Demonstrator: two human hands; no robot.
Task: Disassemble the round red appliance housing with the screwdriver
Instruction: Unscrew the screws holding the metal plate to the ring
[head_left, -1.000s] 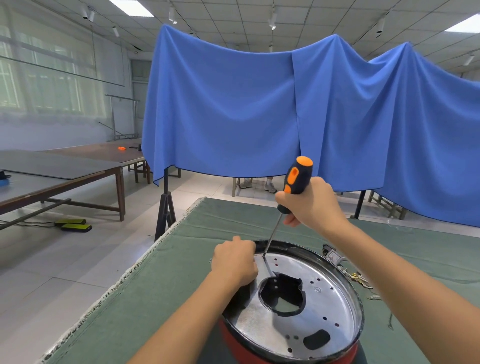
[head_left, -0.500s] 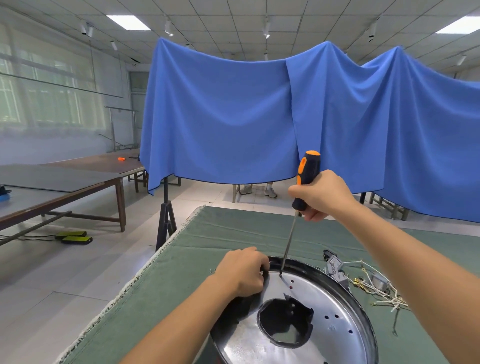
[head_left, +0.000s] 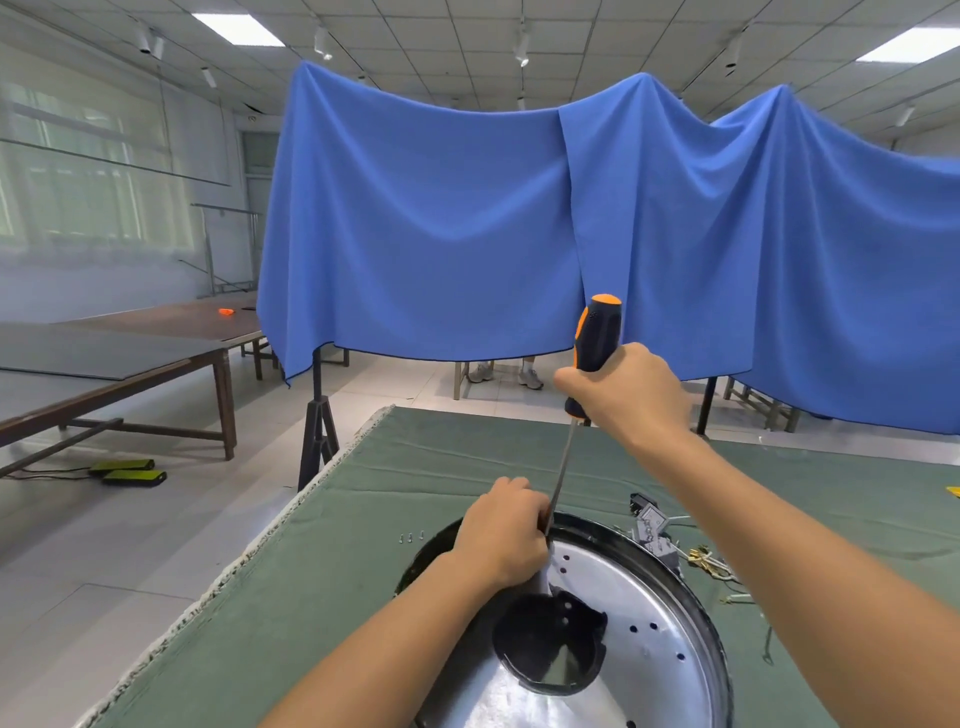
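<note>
- No words or brand names can be read on anything; there is a small mark on the screwdriver handle, but it is too tiny to read.
- The right hand (head_left: 631, 397) is curled tight around the black and orange handle of the screwdriver (head_left: 596, 338). The top of the handle sticks up out of the fist.
- The screwdriver stands almost straight up, leaning a little. Its thin metal rod (head_left: 562, 475) goes down to the far left edge of the housing, right next to the other hand. The tip is hidden there.
- The left hand (head_left: 501, 535) is curled over the far left rim of the housing. Its knuckles face up. The fingers bend down over the edge and seem to hold it, but the fingertips cannot be seen.
- The round housing (head_left: 691, 603) lies low in the middle of the picture on a table with a green cloth (head_left: 322, 587). It has a black rim and a shiny silver plate (head_left: 644, 613) inside, with little holes and one big dark hole in the middle. Its red side cannot be seen from here.
- Three tiny screws (head_left: 411, 537) lie in a row on the cloth, just left of the housing.
- A small grey part with thin wires (head_left: 655, 535) lies on the cloth just past the right side of the rim.
- Big blue sheets (head_left: 441, 223) hang behind the table. Under them you can see a person's shoes (head_left: 506, 375).
- Long brown tables (head_left: 130, 353) stand on the left, with a small orange thing (head_left: 226, 312) on the far one.
</note>
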